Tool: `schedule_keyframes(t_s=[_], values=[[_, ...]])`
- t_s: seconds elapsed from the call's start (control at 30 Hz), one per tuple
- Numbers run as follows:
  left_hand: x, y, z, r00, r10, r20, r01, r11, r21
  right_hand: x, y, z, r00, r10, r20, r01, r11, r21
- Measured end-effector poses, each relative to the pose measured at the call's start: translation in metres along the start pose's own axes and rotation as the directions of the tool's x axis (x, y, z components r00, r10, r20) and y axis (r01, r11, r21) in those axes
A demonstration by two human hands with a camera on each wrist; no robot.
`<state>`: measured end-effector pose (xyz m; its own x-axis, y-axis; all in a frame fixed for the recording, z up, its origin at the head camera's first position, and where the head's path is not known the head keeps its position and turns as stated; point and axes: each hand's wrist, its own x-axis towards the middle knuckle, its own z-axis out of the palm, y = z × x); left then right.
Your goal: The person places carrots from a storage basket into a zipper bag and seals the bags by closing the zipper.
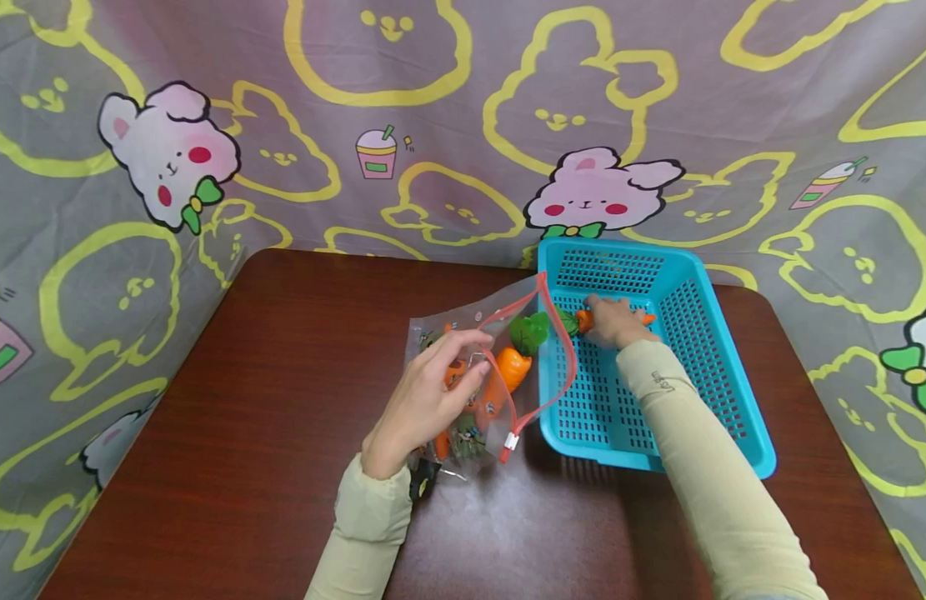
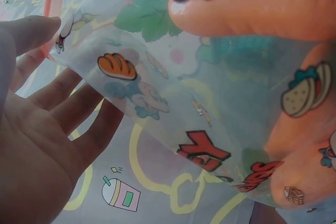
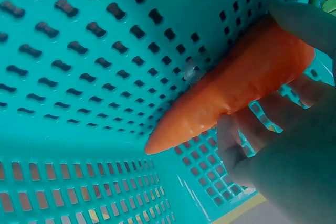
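My left hand (image 1: 425, 392) pinches the edge of a clear slider zip bag (image 1: 547, 379), its red-trimmed mouth spread wide toward the basket. Inside the bag lie several orange toy carrots (image 1: 512, 369), one with a green leafy top (image 1: 529, 332) near the opening. Printed cartoons on the plastic partly cover them in the left wrist view. My right hand (image 1: 613, 322) reaches into a turquoise basket (image 1: 733, 400) and grips another toy carrot (image 3: 226, 93) by its thick end. That carrot lies along the basket's floor, its tapered tip free of the fingers.
The basket stands on the right of a dark brown table (image 1: 282, 400), close to its back edge. A grey cloth (image 1: 447, 75) with yellow bear outlines hangs behind and at both sides. A white slider (image 1: 511, 441) sits at the bag mouth's near end.
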<state>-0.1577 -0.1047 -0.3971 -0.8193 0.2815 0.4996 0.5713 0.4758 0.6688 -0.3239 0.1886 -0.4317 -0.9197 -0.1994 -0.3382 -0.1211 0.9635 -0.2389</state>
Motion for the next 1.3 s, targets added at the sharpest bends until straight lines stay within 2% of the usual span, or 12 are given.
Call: schedule_keyframes(t_s=[0.23,0.57,0.83,1.3], values=[[0.0004,-0.0002,-0.0001,1.000,0.004,-0.001,-0.004,1.000,0.000,-0.0023,-0.0033,-0.0006,1.000,0.008,0.005,-0.008,1.000,-0.001],[0.0013,-0.0009,0.0009,0.999,0.051,-0.009,-0.051,0.999,-0.007,-0.0048,-0.0042,-0.0010,1.000,-0.006,-0.006,0.006,1.000,-0.004],[0.0031,-0.0028,0.0010,0.994,0.101,-0.042,-0.100,0.995,0.020,-0.0052,-0.0042,-0.0001,0.999,-0.017,-0.032,0.017,1.000,-0.006],[0.0037,-0.0032,0.0022,0.989,0.128,-0.078,-0.125,0.991,0.036,-0.0064,-0.0028,-0.0042,0.995,-0.012,-0.094,0.016,0.999,0.033]])
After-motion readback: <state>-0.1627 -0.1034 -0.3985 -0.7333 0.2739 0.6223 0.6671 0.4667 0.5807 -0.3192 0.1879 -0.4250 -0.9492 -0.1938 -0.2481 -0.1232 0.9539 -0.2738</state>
